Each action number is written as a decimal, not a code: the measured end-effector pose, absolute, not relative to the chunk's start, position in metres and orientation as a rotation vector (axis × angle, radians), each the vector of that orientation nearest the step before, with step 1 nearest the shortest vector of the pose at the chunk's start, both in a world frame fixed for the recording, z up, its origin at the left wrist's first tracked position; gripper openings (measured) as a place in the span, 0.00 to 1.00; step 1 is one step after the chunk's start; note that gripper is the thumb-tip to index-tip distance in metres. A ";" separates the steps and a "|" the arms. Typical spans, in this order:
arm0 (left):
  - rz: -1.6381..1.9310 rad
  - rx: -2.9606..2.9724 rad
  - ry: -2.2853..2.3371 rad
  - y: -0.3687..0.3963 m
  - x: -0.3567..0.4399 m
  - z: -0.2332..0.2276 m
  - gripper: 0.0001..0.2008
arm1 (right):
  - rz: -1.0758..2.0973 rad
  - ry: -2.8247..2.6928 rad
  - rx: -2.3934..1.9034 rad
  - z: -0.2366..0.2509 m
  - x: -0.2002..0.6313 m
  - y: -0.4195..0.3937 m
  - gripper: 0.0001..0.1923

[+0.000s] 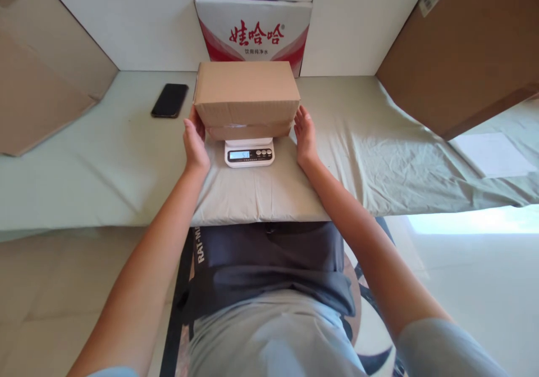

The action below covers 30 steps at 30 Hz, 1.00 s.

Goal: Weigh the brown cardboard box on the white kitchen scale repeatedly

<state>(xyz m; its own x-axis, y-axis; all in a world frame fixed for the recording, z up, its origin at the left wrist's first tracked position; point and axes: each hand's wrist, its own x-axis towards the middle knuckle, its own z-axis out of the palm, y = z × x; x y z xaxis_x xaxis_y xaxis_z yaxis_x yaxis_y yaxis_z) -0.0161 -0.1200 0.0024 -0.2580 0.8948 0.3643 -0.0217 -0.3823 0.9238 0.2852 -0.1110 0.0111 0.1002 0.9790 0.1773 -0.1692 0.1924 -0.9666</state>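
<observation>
A closed brown cardboard box (248, 85) rests on a small white kitchen scale (249, 162), with clear tape along its front. Lit digits show on the scale's display (239, 154), but they are too small to read surely. At the box's lower left corner is my left hand (196, 141), open, its fingertips partly hidden along the side and seeming to touch it. My right hand (306, 135) is open beside the right side, fingers stretched upward; whether they touch the cardboard I cannot tell. Most of the scale's platform is hidden under the box.
A black phone (169, 100) lies left of the box on the pale green cloth (126, 169). Behind stands a white carton with red lettering (256, 31). Large cardboard panels stand at the left (50, 68) and right (467, 51). White paper (494, 155) lies at the right.
</observation>
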 end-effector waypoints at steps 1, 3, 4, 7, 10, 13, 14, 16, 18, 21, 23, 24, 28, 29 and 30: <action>1.725 1.310 1.130 -0.121 -0.015 0.004 0.49 | 1.088 -1.111 -0.983 0.011 0.285 -0.111 0.54; 1.751 1.318 1.082 -0.124 -0.011 0.007 0.48 | 1.085 -1.112 -0.978 0.013 0.285 -0.111 0.55; 1.773 1.313 1.043 -0.126 -0.009 0.009 0.47 | 1.086 -1.104 -0.973 0.014 0.284 -0.112 0.55; 1.819 1.309 1.006 -0.130 -0.006 0.012 0.46 | 1.091 -1.067 -0.959 0.018 0.284 -0.114 0.55; 1.801 1.319 1.093 -0.130 -0.007 0.014 0.47 | 1.087 -1.075 -0.934 0.021 0.285 -0.115 0.55; 1.788 1.325 1.099 -0.128 -0.010 0.015 0.46 | 1.055 -1.125 -0.898 0.023 0.287 -0.116 0.51; 1.786 1.332 1.085 -0.128 -0.010 0.016 0.46 | 1.044 -1.138 -0.890 0.023 0.288 -0.116 0.50; 1.778 1.345 1.057 -0.129 -0.010 0.018 0.47 | 1.037 -1.148 -0.882 0.024 0.288 -0.116 0.48; 1.777 1.342 1.040 -0.130 -0.008 0.020 0.49 | 1.039 -1.147 -0.889 0.025 0.287 -0.117 0.47; 1.778 1.324 1.017 -0.135 -0.004 0.023 0.50 | 1.034 -1.172 -0.908 0.026 0.287 -0.118 0.46; 1.773 1.317 1.018 -0.137 -0.001 0.024 0.48 | 1.032 -1.191 -0.905 0.027 0.287 -0.119 0.45; 1.769 1.317 1.019 -0.138 0.001 0.025 0.48 | 1.029 -1.195 -0.899 0.028 0.287 -0.120 0.45; 1.714 1.333 1.122 -0.141 0.007 0.027 0.47 | 1.025 -1.191 -0.849 0.035 0.284 -0.124 0.45; 1.684 1.338 1.173 -0.141 0.008 0.027 0.48 | 1.026 -1.203 -0.833 0.037 0.282 -0.126 0.45; 1.653 1.344 1.216 -0.141 0.009 0.027 0.49 | 1.024 -1.221 -0.817 0.040 0.280 -0.128 0.44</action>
<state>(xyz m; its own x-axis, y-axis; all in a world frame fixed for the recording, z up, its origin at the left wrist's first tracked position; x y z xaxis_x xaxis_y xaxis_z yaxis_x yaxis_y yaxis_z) 0.0095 -0.1411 0.0271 -0.2406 0.9094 0.3391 0.0529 -0.3366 0.9402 0.2796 -0.1281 0.0396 0.0356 0.9371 0.3472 -0.1791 0.3478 -0.9203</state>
